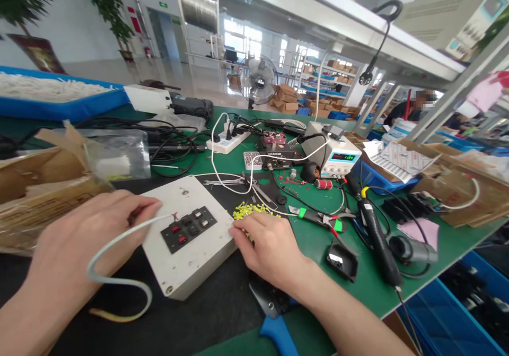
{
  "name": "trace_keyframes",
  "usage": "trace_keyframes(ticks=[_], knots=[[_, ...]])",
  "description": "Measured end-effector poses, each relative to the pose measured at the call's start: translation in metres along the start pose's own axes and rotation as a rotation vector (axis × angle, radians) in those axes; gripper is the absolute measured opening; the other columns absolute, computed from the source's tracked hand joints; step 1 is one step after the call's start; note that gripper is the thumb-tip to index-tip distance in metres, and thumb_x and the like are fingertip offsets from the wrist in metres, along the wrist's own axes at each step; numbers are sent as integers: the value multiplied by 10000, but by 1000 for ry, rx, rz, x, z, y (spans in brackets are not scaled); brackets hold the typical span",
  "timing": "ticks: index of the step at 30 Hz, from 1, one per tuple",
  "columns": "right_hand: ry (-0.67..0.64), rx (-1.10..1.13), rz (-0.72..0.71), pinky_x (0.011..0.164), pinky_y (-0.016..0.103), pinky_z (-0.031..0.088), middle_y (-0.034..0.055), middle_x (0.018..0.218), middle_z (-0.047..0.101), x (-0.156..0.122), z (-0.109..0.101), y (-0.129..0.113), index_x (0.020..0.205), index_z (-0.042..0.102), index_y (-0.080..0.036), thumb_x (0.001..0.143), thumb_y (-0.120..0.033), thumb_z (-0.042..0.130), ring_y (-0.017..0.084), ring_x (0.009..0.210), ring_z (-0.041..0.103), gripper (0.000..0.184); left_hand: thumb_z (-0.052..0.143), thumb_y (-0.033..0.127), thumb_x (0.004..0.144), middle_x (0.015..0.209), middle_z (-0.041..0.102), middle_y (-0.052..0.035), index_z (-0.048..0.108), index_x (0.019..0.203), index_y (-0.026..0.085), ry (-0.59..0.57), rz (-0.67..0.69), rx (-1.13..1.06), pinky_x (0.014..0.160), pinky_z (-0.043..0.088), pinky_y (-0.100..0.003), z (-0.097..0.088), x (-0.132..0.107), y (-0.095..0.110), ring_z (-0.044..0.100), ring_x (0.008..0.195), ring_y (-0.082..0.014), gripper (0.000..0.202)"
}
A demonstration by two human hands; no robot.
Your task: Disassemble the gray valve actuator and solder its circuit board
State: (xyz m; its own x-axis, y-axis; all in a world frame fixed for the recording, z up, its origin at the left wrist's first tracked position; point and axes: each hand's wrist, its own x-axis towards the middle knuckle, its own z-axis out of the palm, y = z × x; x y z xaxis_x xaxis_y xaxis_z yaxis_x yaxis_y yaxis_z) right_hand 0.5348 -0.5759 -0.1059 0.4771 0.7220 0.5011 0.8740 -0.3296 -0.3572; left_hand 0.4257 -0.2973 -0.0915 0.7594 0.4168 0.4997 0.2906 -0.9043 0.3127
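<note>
A white metal box (214,236) lies tilted in front of me on a black mat. Its top carries a black panel (188,228) with small red and white parts. From the panel a white cable (119,237) with thin red wires at its end curves over my left hand and hangs down with a frayed, yellowish tip. My left hand (91,234) is closed at the box's left edge, thumb and forefinger near the upper corner. On the opposite edge, my right hand (272,244) grips with bent fingers, beside a heap of yellow crimp terminals (250,211).
Below my right hand lie blue-handled pliers (274,324). A power supply (332,152), a power strip (228,141) and green-taped cutters (318,218) are farther back. A black soldering handle (379,244) lies right. An open carton (47,186) stands left; a shelf (338,14) hangs overhead.
</note>
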Motion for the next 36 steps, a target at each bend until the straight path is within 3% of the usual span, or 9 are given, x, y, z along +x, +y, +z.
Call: trace_keyframes(ticks=[3, 8, 15, 19, 23, 25, 28, 31, 36], knots=[[13, 31, -8, 826, 315, 503, 51, 1001, 726, -1, -1, -1, 1104, 718, -201, 1103, -314, 538, 199, 914, 696, 212, 460, 437, 1012, 905, 615, 7, 652, 929, 247, 3, 84, 216, 761, 402, -300, -5, -2, 5, 591, 936, -200, 283], [38, 91, -48, 855, 327, 512, 56, 1014, 720, -1, -2, -3, 1066, 710, -177, 1092, -259, 557, 204, 912, 694, 176, 477, 388, 996, 895, 698, -29, 717, 929, 222, -86, -2, 149, 741, 446, -309, -12, -4, 9, 656, 875, -220, 299], [61, 27, -91, 817, 323, 511, 14, 1044, 734, -3, -1, -2, 1069, 709, -200, 1067, -289, 622, 193, 911, 705, 125, 499, 343, 1006, 1030, 768, -70, 773, 1031, 213, -61, -48, 56, 835, 511, -333, -18, -4, 10, 705, 962, -245, 304], [67, -9, -97, 856, 325, 517, -3, 1072, 733, 0, -9, -5, 1088, 717, -218, 1069, -341, 619, 186, 946, 704, 159, 474, 298, 1048, 1217, 762, -54, 707, 1249, 217, 180, -110, -66, 988, 517, -356, -55, -21, 20, 702, 1115, -239, 318], [65, -35, -136, 856, 318, 519, -26, 1109, 739, 17, -22, -20, 1136, 719, -247, 1071, -398, 600, 176, 958, 710, 203, 528, 273, 1042, 1137, 740, -41, 676, 1238, 236, 424, -184, -126, 929, 559, -344, -82, -76, 61, 702, 979, -194, 249], [46, -16, -167, 816, 310, 523, -35, 1091, 745, 34, -24, -31, 1137, 722, -257, 1061, -409, 611, 168, 918, 718, 204, 584, 231, 1011, 1094, 732, -58, 667, 1215, 236, 413, -123, -127, 914, 568, -364, -75, -105, 85, 690, 986, -209, 220], [7, 10, -213, 749, 302, 523, -35, 1047, 752, 61, -20, -48, 1137, 731, -257, 1029, -379, 655, 160, 845, 719, 180, 615, 231, 989, 1094, 723, -101, 672, 1197, 224, 261, -33, -64, 876, 569, -416, -50, -127, 110, 662, 984, -253, 215], [-21, -8, -258, 735, 294, 520, -43, 1031, 750, 80, -10, -59, 1124, 747, -261, 1000, -325, 691, 150, 819, 716, 150, 605, 271, 998, 1203, 685, -157, 657, 1274, 183, 192, -3, 0, 888, 560, -452, -31, -121, 119, 636, 1069, -288, 294], [-25, -58, -327, 722, 281, 506, -50, 998, 752, 89, 0, -66, 1060, 760, -247, 987, -268, 707, 140, 804, 710, 92, 597, 352, 1009, 1169, 656, -166, 636, 1288, 139, 156, -84, 54, 837, 532, -476, -24, -104, 123, 612, 1046, -294, 353]])
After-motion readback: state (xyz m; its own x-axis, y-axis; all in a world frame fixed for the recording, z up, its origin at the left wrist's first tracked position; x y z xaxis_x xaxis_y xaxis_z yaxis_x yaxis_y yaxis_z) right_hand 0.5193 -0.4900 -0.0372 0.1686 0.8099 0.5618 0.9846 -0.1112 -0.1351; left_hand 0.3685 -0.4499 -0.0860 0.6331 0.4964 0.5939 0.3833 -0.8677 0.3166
